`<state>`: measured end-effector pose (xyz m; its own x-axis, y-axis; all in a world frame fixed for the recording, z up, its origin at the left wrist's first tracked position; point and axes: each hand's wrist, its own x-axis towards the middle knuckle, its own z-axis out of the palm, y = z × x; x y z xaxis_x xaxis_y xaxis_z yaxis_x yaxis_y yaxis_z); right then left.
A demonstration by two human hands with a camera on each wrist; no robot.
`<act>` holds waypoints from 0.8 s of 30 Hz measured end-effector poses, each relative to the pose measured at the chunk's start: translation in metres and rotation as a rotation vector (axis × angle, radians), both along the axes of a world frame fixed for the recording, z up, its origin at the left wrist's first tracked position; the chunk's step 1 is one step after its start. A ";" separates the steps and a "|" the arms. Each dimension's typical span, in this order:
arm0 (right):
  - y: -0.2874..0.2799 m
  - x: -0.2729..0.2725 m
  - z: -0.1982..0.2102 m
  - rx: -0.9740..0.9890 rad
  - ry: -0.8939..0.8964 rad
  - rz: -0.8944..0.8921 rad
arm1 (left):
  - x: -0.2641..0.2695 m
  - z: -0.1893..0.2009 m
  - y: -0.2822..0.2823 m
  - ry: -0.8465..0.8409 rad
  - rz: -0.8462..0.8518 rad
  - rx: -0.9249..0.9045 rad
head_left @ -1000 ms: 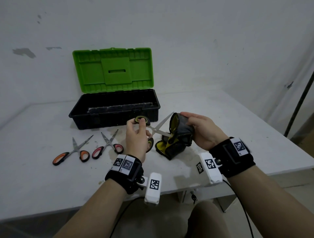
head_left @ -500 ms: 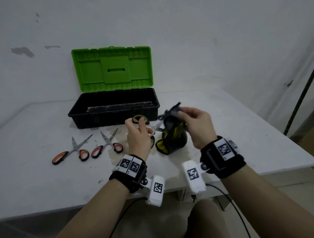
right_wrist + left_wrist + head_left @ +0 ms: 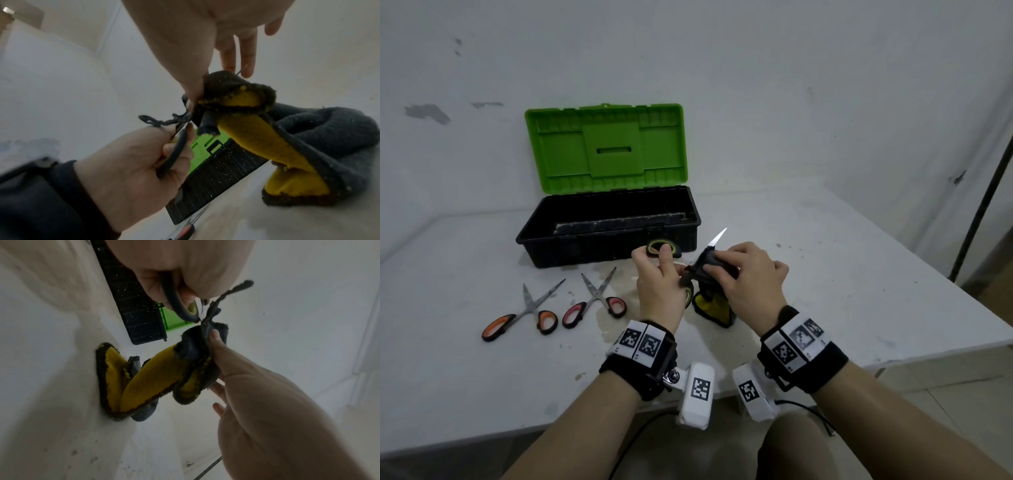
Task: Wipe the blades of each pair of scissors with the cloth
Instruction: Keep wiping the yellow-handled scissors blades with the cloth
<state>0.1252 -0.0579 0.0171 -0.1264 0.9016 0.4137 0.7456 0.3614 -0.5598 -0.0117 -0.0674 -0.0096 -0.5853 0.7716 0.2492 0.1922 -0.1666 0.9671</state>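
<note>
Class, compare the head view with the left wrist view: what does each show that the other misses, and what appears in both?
Only the head view shows the orange-handled scissors and the pink-handled scissors lying on the table, and the bare blade tip sticking out above the cloth.

Only the left wrist view shows the cloth's yellow inner face spread wide and the frayed thread trailing from it.

Both show the left hand gripping the green-handled scissors, the right hand pinching the cloth, and the toolbox.

A white bench point(image 3: 825, 260), stained and scuffed, stands against a white wall point(image 3: 756, 85) with chipped grey patches. A dark pole point(image 3: 983, 202) leans at right above a pale tiled floor point(image 3: 945, 387).
</note>
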 end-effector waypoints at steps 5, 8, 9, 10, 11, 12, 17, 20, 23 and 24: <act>0.003 -0.001 -0.003 0.327 0.212 0.130 | 0.002 0.006 -0.005 0.051 -0.013 -0.075; 0.001 -0.005 -0.008 0.332 0.084 0.246 | 0.001 0.006 -0.004 0.046 -0.014 -0.057; 0.000 -0.004 -0.009 0.307 0.042 0.280 | 0.000 0.006 -0.003 0.037 0.000 -0.060; 0.000 -0.004 -0.009 0.271 0.018 0.302 | -0.001 0.006 -0.003 0.030 0.009 -0.065; 0.000 -0.002 -0.007 0.245 0.007 0.312 | -0.001 0.005 -0.002 0.023 0.010 -0.071; 0.001 0.000 -0.005 0.237 0.008 0.306 | -0.001 0.005 -0.003 0.021 0.005 -0.078; 0.005 -0.004 -0.005 0.286 0.047 0.271 | 0.005 0.007 -0.009 0.082 -0.020 -0.076; 0.007 -0.003 -0.009 0.287 0.051 0.250 | 0.006 0.008 -0.009 0.081 -0.026 -0.078; 0.012 0.001 -0.008 0.269 0.019 0.225 | 0.006 0.007 -0.008 0.068 -0.036 -0.079; 0.016 0.005 -0.006 0.258 0.026 0.193 | 0.006 0.007 -0.008 0.047 -0.044 -0.082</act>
<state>0.1300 -0.0417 0.0106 -0.2708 0.7268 0.6312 0.6364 0.6271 -0.4491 -0.0056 -0.0757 -0.0022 -0.5396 0.8151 0.2106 0.2316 -0.0968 0.9680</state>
